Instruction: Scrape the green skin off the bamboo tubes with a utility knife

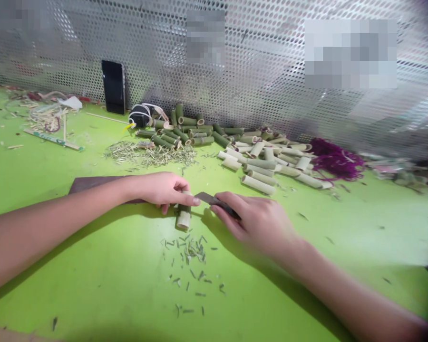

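My left hand (164,189) is closed around a short bamboo tube (183,218) that lies on the green table, fingers over its upper end. My right hand (257,221) grips a small dark knife (209,199) whose blade points left and meets the tube just under my left fingertips. Green shavings (190,251) are scattered on the table just in front of the tube. My left forearm lies over a dark flat board (92,183).
Behind my hands lie a pile of green bamboo tubes (185,130), a pile of pale peeled tubes (271,164) and a heap of shavings (150,153). A black phone (113,86) leans on the perforated metal wall. Purple string (335,159) sits at right.
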Action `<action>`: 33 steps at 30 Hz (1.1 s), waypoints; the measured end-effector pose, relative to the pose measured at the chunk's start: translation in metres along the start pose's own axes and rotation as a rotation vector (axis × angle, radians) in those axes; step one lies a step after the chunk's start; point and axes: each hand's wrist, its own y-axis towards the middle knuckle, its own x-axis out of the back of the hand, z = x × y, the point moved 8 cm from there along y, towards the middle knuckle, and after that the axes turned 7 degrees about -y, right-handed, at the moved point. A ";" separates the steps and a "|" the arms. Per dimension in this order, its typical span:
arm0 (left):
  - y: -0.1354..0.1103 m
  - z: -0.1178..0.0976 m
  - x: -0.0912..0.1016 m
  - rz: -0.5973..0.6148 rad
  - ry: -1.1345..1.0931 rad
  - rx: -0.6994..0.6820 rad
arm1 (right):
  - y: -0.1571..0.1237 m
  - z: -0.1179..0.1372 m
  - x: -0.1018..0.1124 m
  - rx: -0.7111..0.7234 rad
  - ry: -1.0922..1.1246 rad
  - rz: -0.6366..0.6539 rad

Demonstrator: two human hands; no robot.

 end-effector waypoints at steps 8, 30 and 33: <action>-0.002 -0.002 -0.001 -0.005 0.008 0.009 | 0.002 -0.021 0.006 -0.032 -0.139 -0.086; 0.003 0.003 0.000 -0.101 0.048 -0.017 | 0.004 -0.012 0.001 -0.042 -0.067 -0.018; 0.002 0.002 0.000 -0.084 0.029 -0.011 | 0.003 -0.015 0.002 -0.046 -0.083 -0.023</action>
